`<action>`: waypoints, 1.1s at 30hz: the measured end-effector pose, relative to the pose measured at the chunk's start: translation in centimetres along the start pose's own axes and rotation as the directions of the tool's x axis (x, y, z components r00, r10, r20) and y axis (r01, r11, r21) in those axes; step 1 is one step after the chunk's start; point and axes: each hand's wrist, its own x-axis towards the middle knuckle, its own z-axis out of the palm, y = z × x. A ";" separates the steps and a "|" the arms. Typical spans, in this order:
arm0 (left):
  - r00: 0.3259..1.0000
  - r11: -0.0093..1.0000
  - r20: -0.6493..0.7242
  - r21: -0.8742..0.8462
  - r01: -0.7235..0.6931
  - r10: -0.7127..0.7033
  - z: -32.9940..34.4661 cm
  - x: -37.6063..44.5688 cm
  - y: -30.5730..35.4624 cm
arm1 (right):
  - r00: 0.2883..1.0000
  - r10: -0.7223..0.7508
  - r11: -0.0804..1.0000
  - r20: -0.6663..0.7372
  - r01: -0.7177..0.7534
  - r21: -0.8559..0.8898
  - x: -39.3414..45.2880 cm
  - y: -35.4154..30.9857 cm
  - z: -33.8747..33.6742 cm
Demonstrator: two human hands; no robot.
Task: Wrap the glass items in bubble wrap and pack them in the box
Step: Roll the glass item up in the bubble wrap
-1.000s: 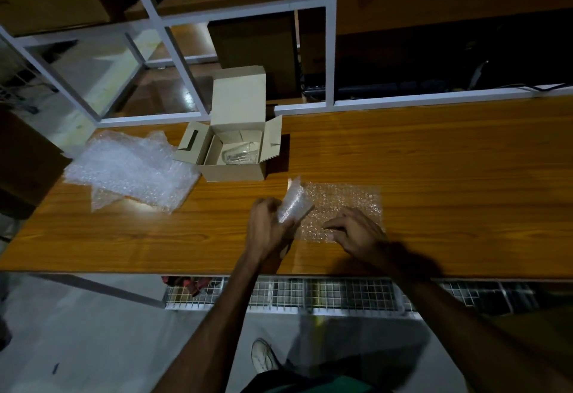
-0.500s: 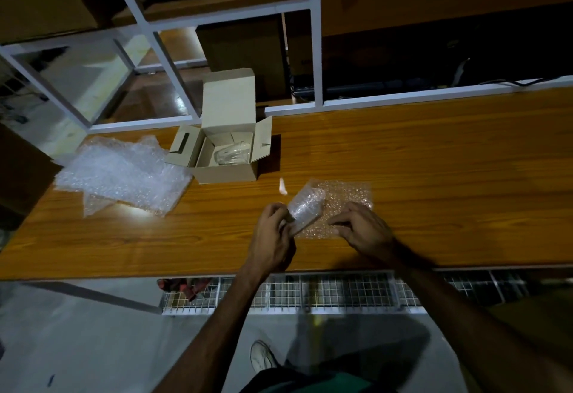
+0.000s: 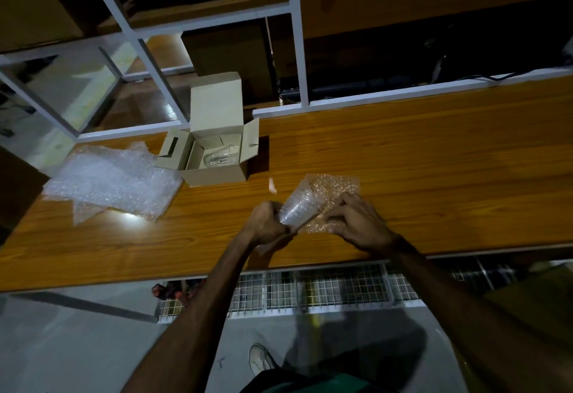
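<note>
A glass rolled partly into a bubble wrap sheet [image 3: 302, 210] lies tilted near the wooden table's front edge. My left hand [image 3: 266, 225] grips its near end. My right hand [image 3: 356, 222] pinches the flat part of the same sheet [image 3: 336, 188], which spreads on the table behind the roll. An open cardboard box [image 3: 217, 156] stands to the back left with its lid up, and a clear glass [image 3: 218, 158] lies inside it.
A pile of spare bubble wrap [image 3: 111, 181] lies left of the box. A white frame with glass panes [image 3: 297, 51] borders the table's [image 3: 434, 160] back edge. A small white scrap [image 3: 273, 185] lies beside the sheet. A wire mesh tray [image 3: 325, 290] hangs under the front edge.
The wrapped glass has rolled further onto the sheet and tilted toward the right, so less flat sheet shows. Both hands stayed at the roll; the view shifted slightly.
</note>
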 end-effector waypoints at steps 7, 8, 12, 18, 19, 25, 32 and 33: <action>0.997 0.996 -0.031 -0.057 -0.068 0.066 -0.2 -0.8 -0.4 | 0.988 -0.052 0.998 -0.144 0.045 -0.051 -0.3 -0.4 0.3; 0.997 0.994 -0.042 -0.079 -0.071 0.068 -0.3 -0.9 -0.5 | 0.984 -0.051 0.998 -0.174 0.046 -0.030 -0.3 -0.8 -0.2; 0.998 0.983 -0.051 -0.176 -0.047 0.039 -0.8 -1.1 -0.2 | 0.967 -0.092 0.996 -0.239 0.089 -0.021 0.1 -2.2 -3.2; 0.999 0.956 -0.038 -0.291 -0.045 0.035 -1.3 -1.7 0.3 | 0.965 -0.185 0.980 -0.185 0.196 0.045 2.8 -2.1 -7.6; 0.999 0.952 -0.036 -0.303 -0.043 0.034 -1.4 -1.8 0.4 | 0.962 -0.197 0.974 -0.188 0.214 0.076 3.1 -2.3 -8.2; 0.996 0.904 0.027 -0.422 -0.062 0.081 -1.7 -2.6 1.4 | 0.959 -0.188 0.944 -0.213 0.236 0.229 5.8 -4.9 -10.6; 0.991 0.865 0.046 -0.495 -0.084 0.122 -2.4 -2.8 2.7 | 0.967 -0.149 0.959 -0.207 0.192 0.208 8.8 -7.0 -12.2; 0.991 0.860 0.042 -0.502 -0.089 0.126 -2.6 -2.9 2.8 | 0.966 -0.141 0.965 -0.218 0.183 0.186 9.1 -7.2 -12.4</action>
